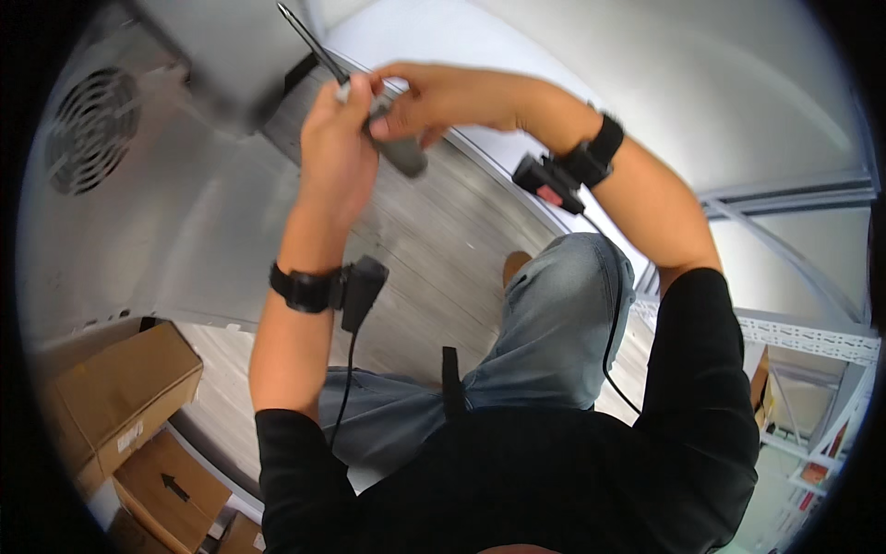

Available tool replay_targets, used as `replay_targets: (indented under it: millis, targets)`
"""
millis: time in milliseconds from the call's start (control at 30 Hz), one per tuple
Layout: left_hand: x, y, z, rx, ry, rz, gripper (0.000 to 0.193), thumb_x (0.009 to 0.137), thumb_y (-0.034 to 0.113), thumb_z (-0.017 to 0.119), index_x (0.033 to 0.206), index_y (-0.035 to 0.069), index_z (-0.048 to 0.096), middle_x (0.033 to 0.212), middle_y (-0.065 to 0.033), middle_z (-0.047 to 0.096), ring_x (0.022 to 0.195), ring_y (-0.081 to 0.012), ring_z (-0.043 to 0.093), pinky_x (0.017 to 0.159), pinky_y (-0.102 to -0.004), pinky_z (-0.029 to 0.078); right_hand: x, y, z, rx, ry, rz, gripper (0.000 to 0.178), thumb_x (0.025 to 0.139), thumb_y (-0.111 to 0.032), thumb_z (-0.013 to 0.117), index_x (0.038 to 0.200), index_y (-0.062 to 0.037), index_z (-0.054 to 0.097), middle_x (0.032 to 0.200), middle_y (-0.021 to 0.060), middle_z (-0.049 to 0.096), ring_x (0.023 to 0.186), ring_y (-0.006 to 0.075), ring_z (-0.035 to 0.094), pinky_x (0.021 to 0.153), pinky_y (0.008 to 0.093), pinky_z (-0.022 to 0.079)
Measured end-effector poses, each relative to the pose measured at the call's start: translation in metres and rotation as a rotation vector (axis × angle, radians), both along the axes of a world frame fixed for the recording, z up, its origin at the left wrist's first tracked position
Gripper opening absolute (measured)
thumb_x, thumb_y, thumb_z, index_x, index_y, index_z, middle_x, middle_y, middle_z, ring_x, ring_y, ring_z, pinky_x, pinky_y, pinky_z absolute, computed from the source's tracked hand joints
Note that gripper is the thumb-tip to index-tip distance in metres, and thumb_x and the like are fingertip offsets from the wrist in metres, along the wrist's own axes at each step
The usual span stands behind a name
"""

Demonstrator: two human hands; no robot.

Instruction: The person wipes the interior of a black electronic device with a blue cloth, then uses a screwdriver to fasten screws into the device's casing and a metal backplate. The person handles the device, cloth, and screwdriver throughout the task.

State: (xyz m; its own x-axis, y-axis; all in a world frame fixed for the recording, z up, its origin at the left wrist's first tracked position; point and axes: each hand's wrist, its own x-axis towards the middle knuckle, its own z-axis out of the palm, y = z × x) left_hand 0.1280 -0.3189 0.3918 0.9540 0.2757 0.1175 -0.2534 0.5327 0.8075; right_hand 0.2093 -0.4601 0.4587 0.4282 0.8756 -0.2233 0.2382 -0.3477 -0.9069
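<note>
A screwdriver [404,155] with a dark shaft and a grey handle slants across the upper middle, its tip up and to the left. My left hand [338,134] is closed round it where the shaft meets the handle. From the right, my right hand [425,100] bends in with its fingers closed on the upper handle, close against the left hand. The fingers partly cover the handle, and its lower end sticks out below them. The screwdriver's tip appears apart from the grey metal panel [221,46] behind it.
At left stands a large grey metal casing [185,222] with a round slotted vent [92,129]. Cardboard boxes [129,397] are stacked at lower left. White metal shelving [803,337] stands at right. Beneath my hands lies a grey plank floor [415,249]. Cables run from both wrist-worn devices.
</note>
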Motion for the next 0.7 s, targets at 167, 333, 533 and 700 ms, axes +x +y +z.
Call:
replay_targets:
  millis: [167,333,533,700]
  targets:
    - [0.094,-0.050,-0.021,0.075,-0.061,-0.239,0.031,0.100,0.029,0.045,0.107,0.000,0.055,0.101,-0.0033,0.056,0.097,-0.0124,0.050,0.092,-0.0310,0.037,0.080,-0.049,-0.026,-0.009,-0.147,-0.051,0.052,0.082,-0.034,0.070,0.120,-0.0008,0.056,0.101,0.0158,0.061,0.092,0.0248,0.061,0.078,0.0337,0.053]
    - [0.166,-0.080,-0.074,0.301,0.021,-0.172,0.029,0.097,0.033,0.051,0.106,0.007,0.059,0.099,-0.0025,0.061,0.098,-0.0136,0.055,0.091,-0.0329,0.040,0.145,-0.107,-0.058,0.049,0.168,-0.181,0.043,0.089,-0.025,0.060,0.117,0.0063,0.052,0.092,0.0107,0.063,0.080,0.0167,0.061,0.069,0.0290,0.051]
    - [0.234,-0.176,-0.148,0.597,0.271,-0.296,0.029,0.092,0.024,0.058,0.115,0.007,0.062,0.102,-0.0017,0.064,0.096,-0.0113,0.058,0.085,-0.0266,0.043,0.205,-0.251,-0.150,0.104,0.157,-0.570,0.028,0.092,-0.023,0.058,0.110,-0.0018,0.060,0.085,0.0070,0.064,0.077,0.0130,0.062,0.067,0.0241,0.051]
    - [0.296,-0.215,-0.215,0.888,0.421,-0.341,0.027,0.087,0.017,0.064,0.110,0.004,0.065,0.095,-0.0034,0.065,0.087,-0.0132,0.059,0.076,-0.0267,0.047,0.214,-0.315,-0.212,0.188,0.308,-0.925,0.026,0.091,-0.024,0.059,0.107,-0.0029,0.060,0.082,0.0058,0.062,0.071,0.0132,0.060,0.064,0.0253,0.049]
